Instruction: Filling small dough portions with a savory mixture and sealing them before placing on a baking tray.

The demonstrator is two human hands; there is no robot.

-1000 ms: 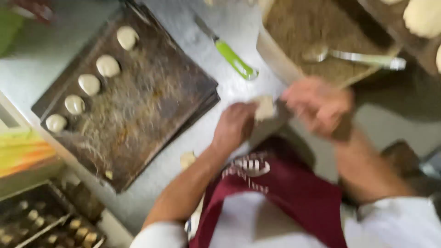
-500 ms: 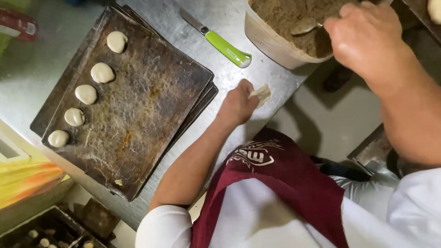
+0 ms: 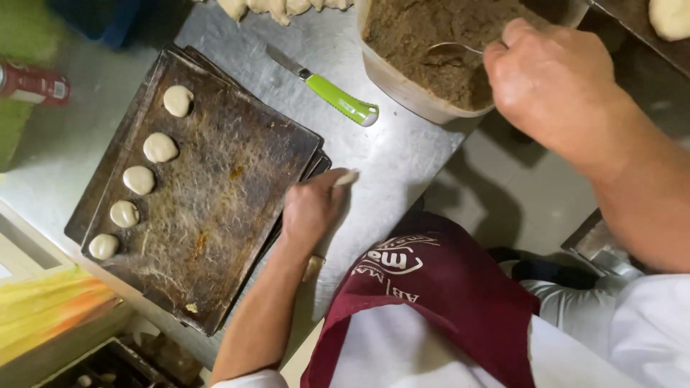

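**Five rounds on the tray, spoon in the tub**

My left hand (image 3: 310, 208) sits at about six o'clock on the steel table (image 3: 402, 165), just off the corner of the tray stack, fingers curled narrow around one small flat piece of dough (image 3: 346, 177) that pokes out at the fingertips. My right hand (image 3: 553, 79) is up at one o'clock, closed on the handle of one spoon (image 3: 449, 50), its bowl pressed into the brown filling inside one pale tub (image 3: 410, 90).

Count with me: five pale dough rounds (image 3: 139, 179) in a line down the nine o'clock edge of the dark baking tray (image 3: 223, 194), which lies on top of at least one more tray. One knife (image 3: 323, 86) with a green handle lies at twelve o'clock between tray and tub, touching neither. A heap of dough pieces (image 3: 280, 7) runs along the top edge, too cropped to count. One red can (image 3: 32, 82) lies at ten o'clock, well apart from the tray.

Against half a second ago: my left hand has slid in closer to the tray corner, dough piece the same in its grip. My right hand is lower over the tub. The five rounds and the knife lie as they did.
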